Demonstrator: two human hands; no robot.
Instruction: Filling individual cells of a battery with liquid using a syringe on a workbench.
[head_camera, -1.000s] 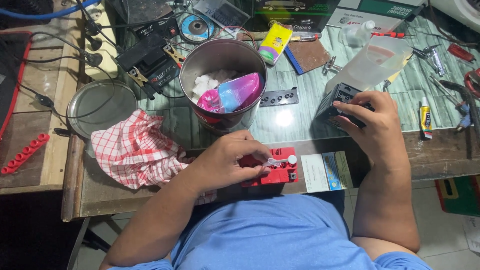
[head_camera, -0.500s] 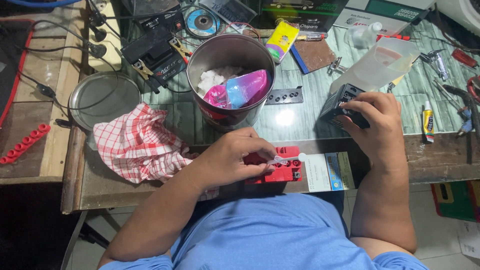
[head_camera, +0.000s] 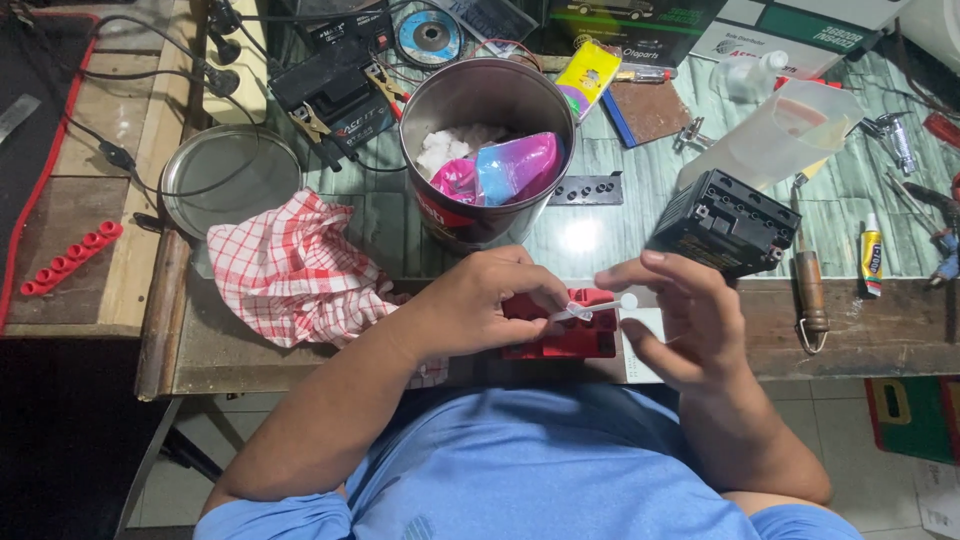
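My left fingers (head_camera: 545, 292) are pinched shut on a small white plastic stem (head_camera: 598, 308), holding it just above a red block (head_camera: 560, 325) that lies on the near edge of the desk (head_camera: 880, 335). The left hand (head_camera: 490, 300) covers the left end of that block. My right hand (head_camera: 685, 320) is spread open beside the stem's right tip, thumb and forefinger apart, gripping nothing; I cannot tell whether a fingertip touches the stem.

Just behind the right hand stands a black battery (head_camera: 725, 222), tilted, with a clear plastic jug (head_camera: 775, 135) farther back. Behind the left hand stands a round metal tin (head_camera: 487, 150) holding white wadding and pink and blue plastic bags. To the left lie a red checked cloth (head_camera: 290, 270) and the tin's lid (head_camera: 228, 180). A red cap strip (head_camera: 70, 258) lies at far left. A soldering iron (head_camera: 810, 285) and a glue tube (head_camera: 871, 255) lie to the right.
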